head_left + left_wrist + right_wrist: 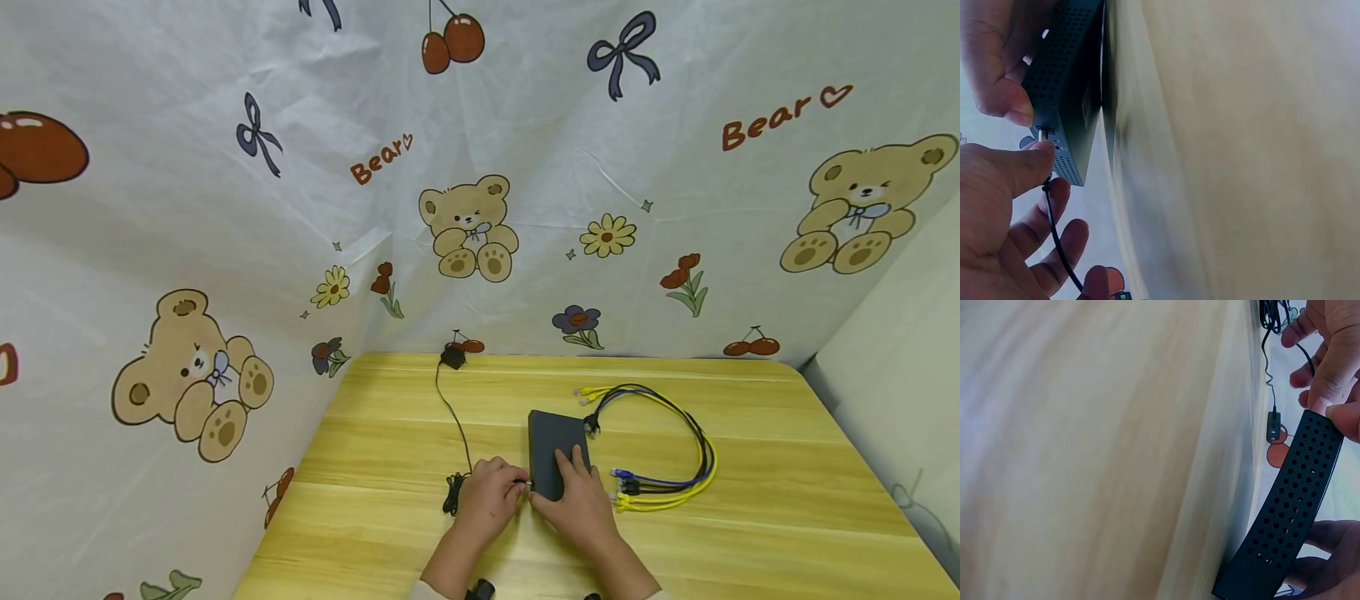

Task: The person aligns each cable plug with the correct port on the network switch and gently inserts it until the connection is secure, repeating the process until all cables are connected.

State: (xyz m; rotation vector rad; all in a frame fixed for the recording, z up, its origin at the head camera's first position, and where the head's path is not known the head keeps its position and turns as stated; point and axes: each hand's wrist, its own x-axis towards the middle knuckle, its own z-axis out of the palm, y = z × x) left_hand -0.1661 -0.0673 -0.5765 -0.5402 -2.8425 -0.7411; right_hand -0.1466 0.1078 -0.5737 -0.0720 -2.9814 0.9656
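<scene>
A black box (555, 454) with perforated sides (1294, 500) lies on the table, its near end tilted up in the wrist views. My right hand (581, 504) grips it, thumb at the near left corner and fingers across the top. My left hand (486, 500) pinches a cable plug (1043, 134) between thumb and index finger, against the box's end face; the metal tip is at a socket there. How deep it sits I cannot tell. The thin black cable (1059, 244) hangs past my left fingers, and its coiled bundle (452, 493) lies left of that hand.
A black power adapter (453, 357) stands at the table's back edge, its cord running forward. Right of the box lies a curved bunch of yellow, black and blue network cables (705, 454). Two dark objects show at the near edge, one of them left (483, 590). A printed cloth hangs behind.
</scene>
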